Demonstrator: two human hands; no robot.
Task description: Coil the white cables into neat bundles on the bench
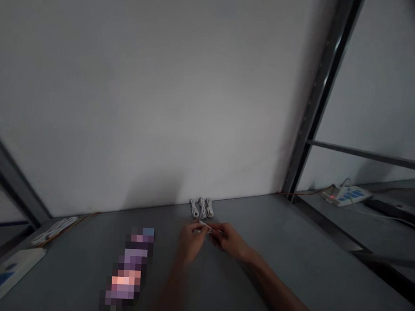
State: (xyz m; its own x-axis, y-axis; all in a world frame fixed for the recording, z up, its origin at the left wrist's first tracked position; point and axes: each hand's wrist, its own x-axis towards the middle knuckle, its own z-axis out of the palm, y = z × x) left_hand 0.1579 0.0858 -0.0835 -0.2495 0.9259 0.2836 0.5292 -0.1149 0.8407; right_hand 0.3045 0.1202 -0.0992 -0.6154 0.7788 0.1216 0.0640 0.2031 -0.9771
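My left hand (191, 240) and my right hand (228, 240) are close together above the grey tabletop (293, 253), their fingertips pinching a short length of thin white cable (204, 226). The picture is blurred, so the cable's ends are hard to make out. Just beyond my fingers, 3 coiled white cables (202, 207) lie side by side near the table's back edge by the wall. They do not touch my hands.
A pixelated, obscured object (130, 267) lies left of my hands. A white cable bundle (53, 231) lies at the far left. A white power strip (346, 195) with a red light sits right, beyond a dark metal upright (318, 96).
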